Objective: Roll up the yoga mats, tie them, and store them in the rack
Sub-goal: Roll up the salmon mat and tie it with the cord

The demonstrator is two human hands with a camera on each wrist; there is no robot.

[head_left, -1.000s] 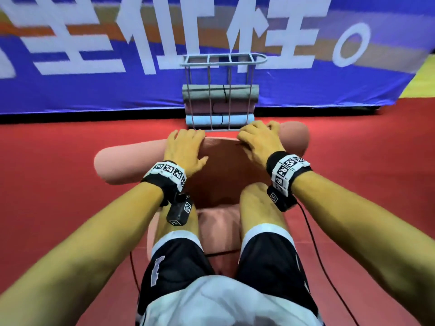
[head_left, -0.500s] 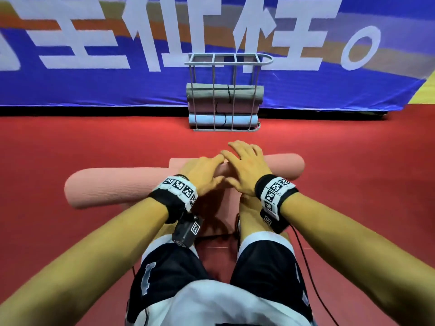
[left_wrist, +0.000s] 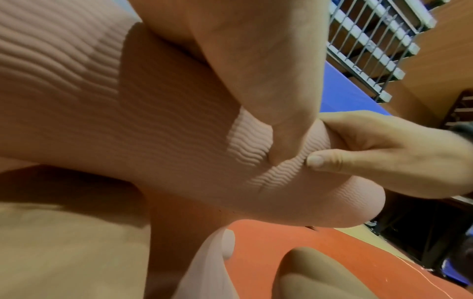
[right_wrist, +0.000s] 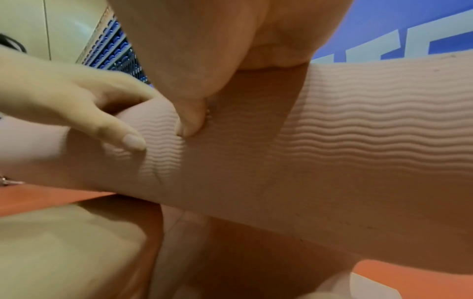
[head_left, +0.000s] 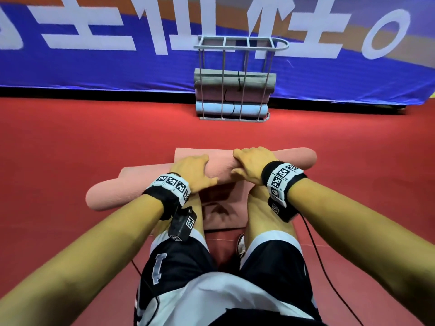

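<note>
A pink yoga mat roll point(head_left: 113, 191) lies slanted across the red floor in front of my knees. My left hand point(head_left: 193, 170) and right hand point(head_left: 251, 164) grip it near the middle, fingers curled over the top. In the left wrist view my thumb presses into the ribbed mat roll point(left_wrist: 153, 121). The right wrist view shows my right thumb dug into the mat roll point(right_wrist: 358, 151). Flat mat point(head_left: 221, 208) shows between my knees and just beyond the left hand. The wire rack point(head_left: 235, 41) stands ahead by the banner.
The rack holds three tied rolls: grey-green point(head_left: 211, 76), mauve point(head_left: 211, 95) and light blue point(head_left: 209, 109). A blue banner point(head_left: 94, 67) runs along the back. Red floor point(head_left: 70, 137) lies between me and the rack. A black cable point(head_left: 324, 267) trails at my right.
My hands, pressed close together on the roll half a second ago, have spread apart and now wrap over it. The roll lies more slanted, its right end farther away.
</note>
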